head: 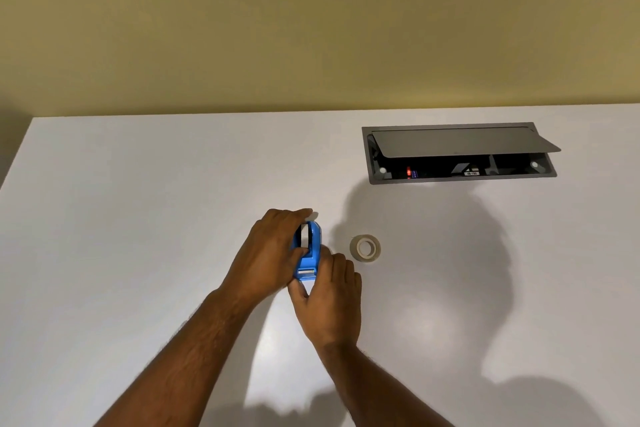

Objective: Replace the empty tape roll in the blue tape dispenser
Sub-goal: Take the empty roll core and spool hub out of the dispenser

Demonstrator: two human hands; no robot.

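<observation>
While the blue tape dispenser sits on the white desk between both hands, the split of work looks deliberate. Left hand is wrapped over the back half, fingers curled across the top and thumb pressed into the side at the white spent core — likely working it out of its cradle. Right hand is closed around the front end at the cutter, thumb under the nose, fingers along the far side; I'd read that as bracing so the body doesn't skid or tip while the core gets pushed. Dispenser stands upright, cutter end towards the person. The fresh tape roll lies flat just to the right, apart from the dispenser and within easy reach of the bracing hand — sensible staging for the swap. Behind it, well apart, a desk cable box with its grey lid propped half open; irrelevant here. Core still seated, so the job is at an early stage.
</observation>
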